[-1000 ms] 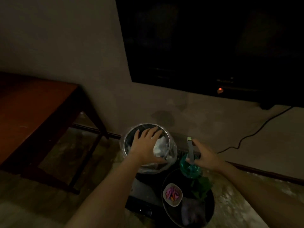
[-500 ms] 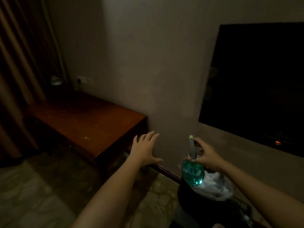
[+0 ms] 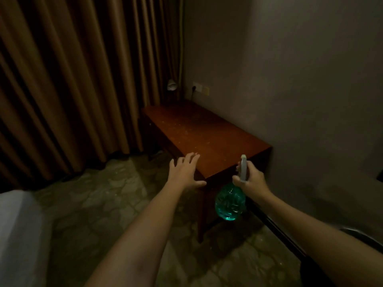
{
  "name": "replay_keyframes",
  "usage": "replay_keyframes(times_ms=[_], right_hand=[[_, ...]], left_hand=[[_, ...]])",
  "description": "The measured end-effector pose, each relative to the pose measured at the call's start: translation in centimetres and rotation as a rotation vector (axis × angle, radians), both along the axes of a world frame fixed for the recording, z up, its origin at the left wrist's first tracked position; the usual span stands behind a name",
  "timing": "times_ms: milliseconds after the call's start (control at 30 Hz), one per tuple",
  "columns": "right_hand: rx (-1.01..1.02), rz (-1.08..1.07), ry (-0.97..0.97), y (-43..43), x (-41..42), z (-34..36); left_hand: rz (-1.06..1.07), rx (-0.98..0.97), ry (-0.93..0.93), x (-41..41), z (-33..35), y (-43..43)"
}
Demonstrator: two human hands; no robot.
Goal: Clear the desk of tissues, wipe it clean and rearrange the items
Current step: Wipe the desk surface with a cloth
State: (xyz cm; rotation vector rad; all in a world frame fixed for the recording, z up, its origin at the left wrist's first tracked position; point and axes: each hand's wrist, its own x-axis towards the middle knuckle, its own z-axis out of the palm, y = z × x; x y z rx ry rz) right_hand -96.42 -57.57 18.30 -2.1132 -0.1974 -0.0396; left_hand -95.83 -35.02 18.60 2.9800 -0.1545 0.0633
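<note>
From the head camera in this dim room, the wooden desk stands against the wall, its top speckled with pale flecks. The left hand is spread wide, fingers straight, at the desk's near corner; whether it touches, I can't tell. The right hand grips the neck of a green spray bottle, which hangs just before the desk's near end. A brown curtain hangs to the left.

The right hand covers the neck of the spray bottle. Specks on the bench are too small to identify. A white shape is cropped left.
</note>
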Motion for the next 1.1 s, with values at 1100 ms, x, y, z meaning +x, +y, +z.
replay_keyframes(times_ms=[1100], right_hand=[[-0.182, 0.066, 0.390, 4.4, 16.6, -7.9]], left_hand=[[0.070, 0.044, 0.139, 15.8, -3.2, 5.3]])
